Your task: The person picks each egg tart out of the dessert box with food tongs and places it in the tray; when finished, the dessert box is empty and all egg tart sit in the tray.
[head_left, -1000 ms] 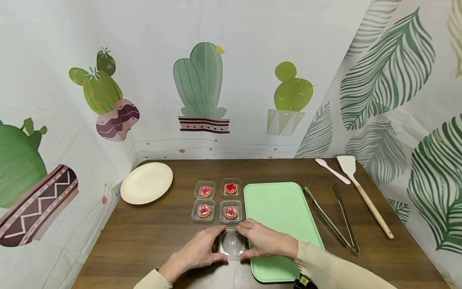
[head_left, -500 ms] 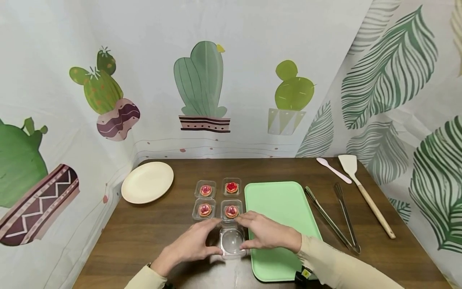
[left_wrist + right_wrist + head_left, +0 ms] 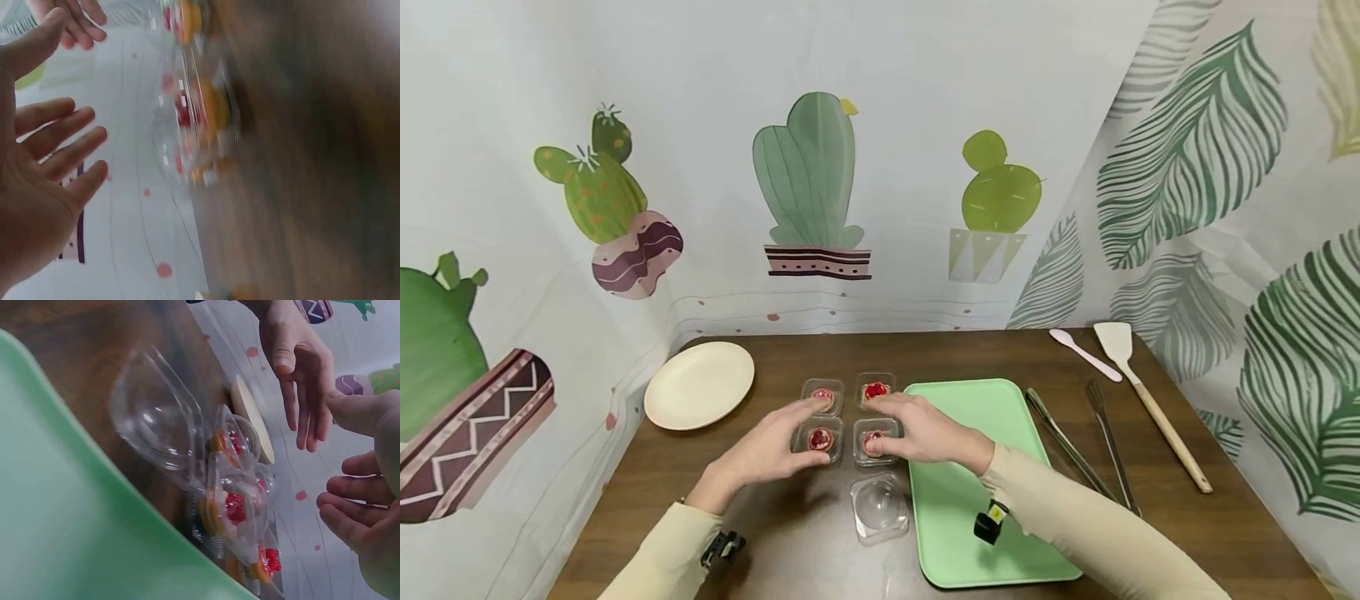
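Note:
Several small tarts with red topping sit in clear plastic boxes, among them the front-left tart (image 3: 820, 439) and the back-right tart (image 3: 876, 390). Nearer the person lies a clear plastic container (image 3: 880, 507) with a round dome and no tart in it. My left hand (image 3: 767, 446) hovers at the left boxes, fingers extended, holding nothing. Over the right boxes my right hand (image 3: 928, 429) is likewise spread and partly covers the front-right tart. In the right wrist view, the domed container (image 3: 153, 419) stands near the boxed tarts (image 3: 234, 509).
A green tray (image 3: 985, 533) lies right of the boxes, under the right forearm. Beyond it are metal tongs (image 3: 1112, 446), a white spatula (image 3: 1150, 400) with a wooden handle and a pink spoon (image 3: 1086, 354). A cream plate (image 3: 700, 385) sits at the back left.
Both hands have left the domed container and moved forward and up over the boxed tarts. The container stays near the front and now sits slightly turned.

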`<state>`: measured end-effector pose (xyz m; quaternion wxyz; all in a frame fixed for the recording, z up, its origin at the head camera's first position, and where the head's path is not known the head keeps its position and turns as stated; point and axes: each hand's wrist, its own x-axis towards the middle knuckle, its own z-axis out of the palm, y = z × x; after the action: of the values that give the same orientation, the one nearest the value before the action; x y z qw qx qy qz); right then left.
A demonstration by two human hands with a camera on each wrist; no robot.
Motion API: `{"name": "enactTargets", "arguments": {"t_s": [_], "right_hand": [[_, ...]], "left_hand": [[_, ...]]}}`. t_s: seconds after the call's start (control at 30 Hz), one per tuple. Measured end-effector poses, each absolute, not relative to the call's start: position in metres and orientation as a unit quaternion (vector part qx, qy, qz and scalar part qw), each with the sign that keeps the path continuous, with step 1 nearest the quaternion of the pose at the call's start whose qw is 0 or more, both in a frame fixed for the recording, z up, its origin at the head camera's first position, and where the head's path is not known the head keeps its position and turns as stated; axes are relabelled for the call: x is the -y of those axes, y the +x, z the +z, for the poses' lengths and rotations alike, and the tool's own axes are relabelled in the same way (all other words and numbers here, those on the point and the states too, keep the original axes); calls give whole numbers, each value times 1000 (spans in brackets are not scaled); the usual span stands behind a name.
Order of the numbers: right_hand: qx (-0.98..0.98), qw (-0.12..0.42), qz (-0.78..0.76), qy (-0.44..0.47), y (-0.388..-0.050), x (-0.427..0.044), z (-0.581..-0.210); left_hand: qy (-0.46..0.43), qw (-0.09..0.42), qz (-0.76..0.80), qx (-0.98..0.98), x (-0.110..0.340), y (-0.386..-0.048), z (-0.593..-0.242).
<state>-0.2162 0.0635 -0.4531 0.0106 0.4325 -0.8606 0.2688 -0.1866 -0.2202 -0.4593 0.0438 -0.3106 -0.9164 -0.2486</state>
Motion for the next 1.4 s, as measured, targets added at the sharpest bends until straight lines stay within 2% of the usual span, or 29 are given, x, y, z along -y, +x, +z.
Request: {"name": "enactTargets", "arguments": {"t_s": [0.23, 0.53, 0.77, 1.4], "right_hand": [[873, 6, 278, 401, -243, -43, -455], [878, -17, 288, 382, -274, -20, -462], [874, -22, 301, 380, -295, -9, -471], [899, -103, 273, 326, -326, 12, -487]], "left_hand": [[-266, 52, -256, 928, 241, -217, -475], [-231, 23, -265, 936, 262, -248, -493], [-224, -14, -274, 935, 273, -261, -503], [-237, -62, -257, 935, 272, -290, -515]]}}
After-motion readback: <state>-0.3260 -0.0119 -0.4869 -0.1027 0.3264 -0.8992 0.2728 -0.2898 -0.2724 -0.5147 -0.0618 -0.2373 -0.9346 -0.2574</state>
